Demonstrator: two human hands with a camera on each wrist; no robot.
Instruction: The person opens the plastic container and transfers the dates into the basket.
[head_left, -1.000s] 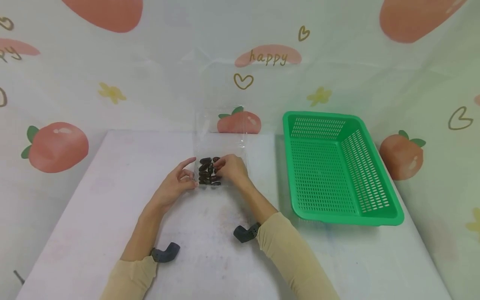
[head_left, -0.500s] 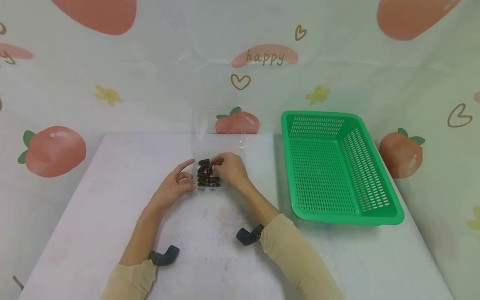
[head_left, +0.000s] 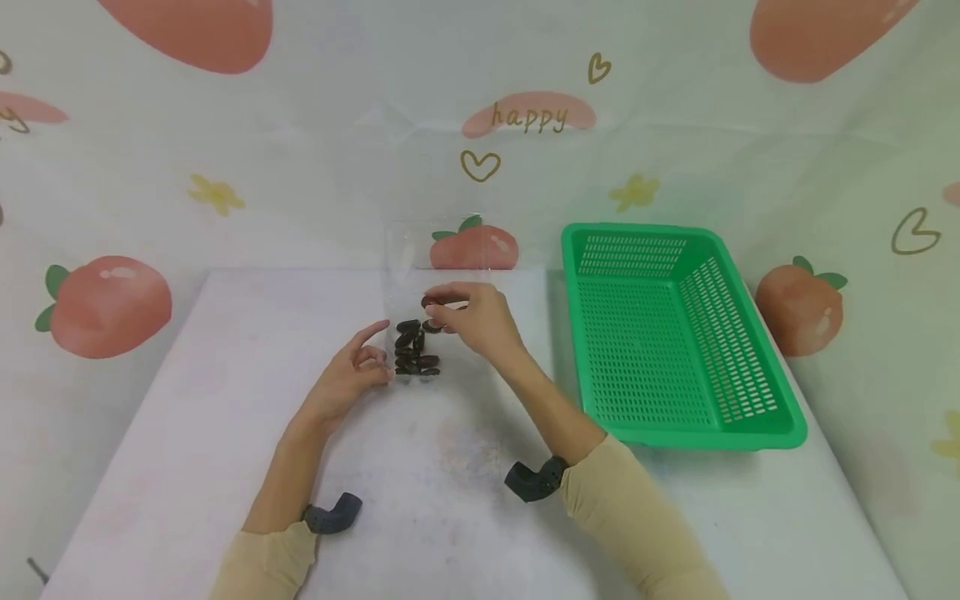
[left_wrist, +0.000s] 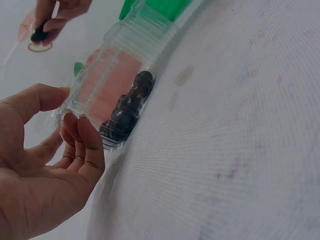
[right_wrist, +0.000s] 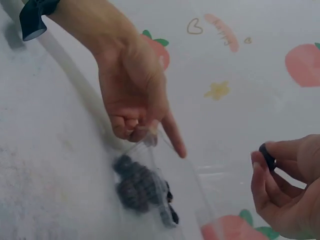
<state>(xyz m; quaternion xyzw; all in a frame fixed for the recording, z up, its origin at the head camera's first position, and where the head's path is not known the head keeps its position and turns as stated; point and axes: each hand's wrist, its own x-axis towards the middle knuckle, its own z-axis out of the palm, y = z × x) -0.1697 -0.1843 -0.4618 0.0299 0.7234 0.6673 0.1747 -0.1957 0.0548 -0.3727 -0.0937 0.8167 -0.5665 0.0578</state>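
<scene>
A clear plastic box (left_wrist: 147, 40) with its lid raised stands on the table. Inside, several glossy dark brown dates (head_left: 407, 342) lie close together toward the left. My left hand (head_left: 347, 372) holds the box at its left side, thumb by the front corner and index finger stretched along the rim, as the right wrist view shows. Above the back of the box, my right hand (head_left: 480, 318) pinches one dark oval date (right_wrist: 268, 157) between thumb and fingertips. In the head view, another date (head_left: 431, 326) shows below those fingers.
A green slotted plastic basket (head_left: 652, 350) stands at the right of the white table (head_left: 225, 433). Behind the table hangs a pale cloth (head_left: 315, 125) with fruit prints. Each wrist wears a dark curved camera mount (head_left: 534, 482).
My right hand has risen out of the box and shifted slightly right, with a date now between its fingertips. My left hand stays at the box's left side.
</scene>
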